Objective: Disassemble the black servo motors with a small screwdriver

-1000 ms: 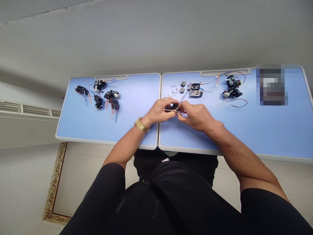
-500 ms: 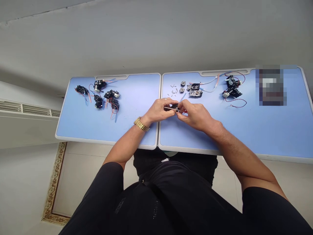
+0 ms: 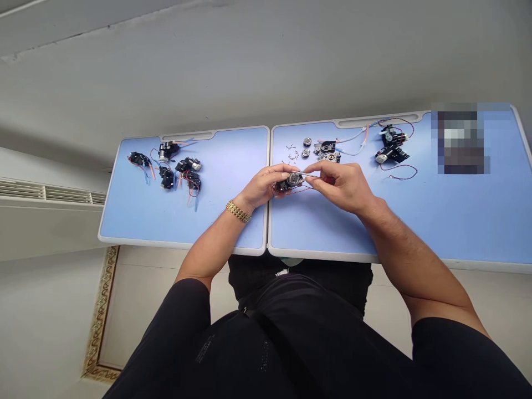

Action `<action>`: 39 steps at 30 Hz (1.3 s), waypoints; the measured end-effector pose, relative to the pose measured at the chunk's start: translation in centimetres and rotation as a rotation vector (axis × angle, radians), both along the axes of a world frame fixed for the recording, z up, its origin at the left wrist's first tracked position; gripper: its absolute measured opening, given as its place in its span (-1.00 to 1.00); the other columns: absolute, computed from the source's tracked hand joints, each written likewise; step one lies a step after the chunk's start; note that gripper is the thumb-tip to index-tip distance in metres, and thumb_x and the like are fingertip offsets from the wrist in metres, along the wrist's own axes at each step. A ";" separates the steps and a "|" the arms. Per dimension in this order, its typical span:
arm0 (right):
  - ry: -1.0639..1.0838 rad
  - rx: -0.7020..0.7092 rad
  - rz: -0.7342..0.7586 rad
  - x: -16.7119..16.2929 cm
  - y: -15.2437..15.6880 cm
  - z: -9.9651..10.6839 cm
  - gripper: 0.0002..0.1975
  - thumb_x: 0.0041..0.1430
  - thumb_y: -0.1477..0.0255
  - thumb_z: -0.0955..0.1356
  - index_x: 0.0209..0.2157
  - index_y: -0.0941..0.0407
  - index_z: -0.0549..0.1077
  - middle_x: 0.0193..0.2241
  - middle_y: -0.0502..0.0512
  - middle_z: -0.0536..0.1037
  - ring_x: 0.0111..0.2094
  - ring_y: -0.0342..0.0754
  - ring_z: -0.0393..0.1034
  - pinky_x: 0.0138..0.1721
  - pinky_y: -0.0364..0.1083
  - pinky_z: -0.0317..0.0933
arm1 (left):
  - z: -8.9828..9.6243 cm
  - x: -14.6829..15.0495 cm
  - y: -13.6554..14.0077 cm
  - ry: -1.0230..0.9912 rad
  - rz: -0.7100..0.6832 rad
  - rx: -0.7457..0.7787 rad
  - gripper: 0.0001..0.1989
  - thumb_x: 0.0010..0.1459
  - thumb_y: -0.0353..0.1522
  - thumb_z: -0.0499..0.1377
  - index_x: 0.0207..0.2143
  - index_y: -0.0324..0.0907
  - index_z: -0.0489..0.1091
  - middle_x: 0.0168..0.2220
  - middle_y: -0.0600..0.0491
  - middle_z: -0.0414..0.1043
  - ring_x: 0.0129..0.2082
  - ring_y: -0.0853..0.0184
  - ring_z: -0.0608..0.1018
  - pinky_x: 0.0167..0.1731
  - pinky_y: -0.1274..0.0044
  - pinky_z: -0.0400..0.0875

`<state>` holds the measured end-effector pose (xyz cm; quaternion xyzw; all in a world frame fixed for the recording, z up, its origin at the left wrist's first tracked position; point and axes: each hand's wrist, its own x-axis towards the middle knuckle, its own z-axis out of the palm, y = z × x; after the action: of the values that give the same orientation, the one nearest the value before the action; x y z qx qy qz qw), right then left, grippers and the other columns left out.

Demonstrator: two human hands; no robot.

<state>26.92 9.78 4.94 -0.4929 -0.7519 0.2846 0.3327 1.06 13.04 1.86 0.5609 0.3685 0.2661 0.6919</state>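
Observation:
My left hand (image 3: 262,187), with a gold watch on its wrist, is closed around a small black pump motor assembly (image 3: 294,179) just above the right table panel. The assembly's round metallic face points up, and thin red wires trail from its lower side. In my right hand (image 3: 347,185) is a screwdriver (image 3: 310,175), pinched between thumb and fingers, part of its red handle showing. Its thin metal shaft reaches left across the assembly's top edge; where exactly the tip sits I cannot tell.
Behind my hands lie small loose screws (image 3: 292,153), two round metal parts (image 3: 306,142) and an opened black housing (image 3: 328,147) with tubes. Wired black assemblies (image 3: 390,152) lie right; several more (image 3: 167,151) lie left. A seam (image 3: 269,216) divides the tables.
My hands have drawn slightly apart, and my right hand has moved a little right. The assembly has turned, so its round metallic face and red wires now show.

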 end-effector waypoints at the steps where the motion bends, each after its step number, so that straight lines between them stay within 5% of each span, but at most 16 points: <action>1: -0.007 -0.003 0.001 0.0 0.0 -0.1 -0.71 0.37 0.17 0.41 -0.13 0.04 0.73 -0.61 -0.10 0.40 -0.53 -0.11 0.20 -0.38 -0.07 0.16 | 0.0 -0.1 0.0 -0.007 0.000 -0.018 -0.53 0.35 -0.03 0.23 0.13 -0.12 0.57 -0.14 -0.12 0.67 -0.41 0.31 0.61 -0.51 0.44 0.34; 10: 0.062 -0.156 0.022 -0.1 0.3 -0.2 -0.75 0.32 0.19 0.43 -0.27 0.06 0.68 -0.62 -0.12 0.34 -0.53 -0.13 0.13 -0.39 -0.07 0.07 | -0.3 0.1 -0.5 0.009 -0.054 0.136 -0.38 0.18 0.00 0.46 0.17 -0.10 0.51 -0.13 -0.05 0.61 -0.34 0.35 0.57 -0.41 0.46 0.39; 15: 0.158 -0.338 0.060 0.1 0.7 0.0 -0.69 0.28 0.13 0.45 -0.33 0.09 0.66 -0.61 -0.12 0.29 -0.52 -0.16 0.09 -0.43 -0.07 -0.01 | 0.1 0.5 -0.6 0.029 0.032 0.219 -0.50 0.08 -0.18 0.56 0.01 -0.17 0.58 -0.02 -0.06 0.65 -0.12 0.32 0.62 -0.12 0.48 0.53; 21: 0.173 -0.439 0.080 0.4 0.8 0.1 -0.62 0.26 0.05 0.48 -0.34 0.09 0.67 -0.55 -0.08 0.34 -0.47 -0.15 0.11 -0.40 -0.05 -0.02 | 0.2 0.5 -0.7 0.033 0.043 0.185 -0.53 0.12 -0.18 0.53 0.05 -0.16 0.65 -0.11 -0.01 0.67 -0.26 0.40 0.57 -0.21 0.51 0.49; 27: 0.179 -0.455 0.083 -0.2 0.8 -0.1 -0.48 0.21 -0.03 0.49 -0.57 0.09 0.45 -0.59 -0.09 0.24 -0.48 -0.18 0.02 -0.43 -0.05 -0.11 | 0.4 0.6 -0.7 0.044 -0.040 0.165 -0.50 0.23 -0.14 0.49 0.15 -0.14 0.60 -0.24 0.05 0.62 -0.39 0.44 0.52 -0.31 0.52 0.48; 34: 0.185 -0.490 0.032 -0.4 0.9 -0.1 -0.50 0.23 -0.07 0.46 -0.46 0.10 0.59 -0.62 -0.10 0.26 -0.52 -0.17 0.03 -0.45 -0.05 -0.11 | 0.0 0.9 -1.0 0.001 0.041 0.156 -0.49 0.20 -0.16 0.53 0.10 -0.16 0.54 -0.10 -0.04 0.63 -0.16 0.28 0.70 -0.29 0.51 0.62; 39: 0.086 -0.311 -0.060 0.1 0.7 0.1 -0.61 0.22 0.07 0.50 -0.50 0.08 0.57 -0.63 -0.10 0.30 -0.53 -0.16 0.08 -0.44 -0.05 -0.04 | 0.1 0.8 -0.8 0.061 0.065 0.208 -0.52 0.19 -0.19 0.53 0.08 -0.20 0.61 -0.21 0.02 0.63 -0.35 0.42 0.60 -0.34 0.54 0.54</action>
<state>26.97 10.45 5.01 -0.5477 -0.6689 0.4084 0.2929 1.86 12.22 2.00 0.6252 0.3777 0.3082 0.6095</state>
